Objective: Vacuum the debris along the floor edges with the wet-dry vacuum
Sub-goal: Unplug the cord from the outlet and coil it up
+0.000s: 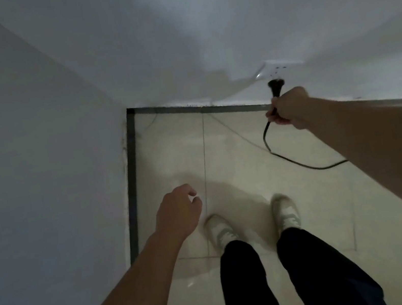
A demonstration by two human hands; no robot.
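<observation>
My right hand (290, 109) grips a black power plug (272, 86) by its neck, the plug's head pointing up at a white wall socket (278, 68) just above it and a short gap away. The black cord (292, 160) loops down from my fist and trails off to the right across the floor. My left hand (178, 214) hangs over the floor near the left wall, fingers loosely curled, holding nothing. Dark specks of debris (194, 105) lie along the floor edge under the far wall. The vacuum itself is out of view.
I stand in a room corner: white walls (33, 155) left and ahead, a dark border strip (131, 170) around beige floor tiles (234, 151). My two feet in white shoes (284, 211) are planted on the tiles. A thin line runs across the floor near the corner.
</observation>
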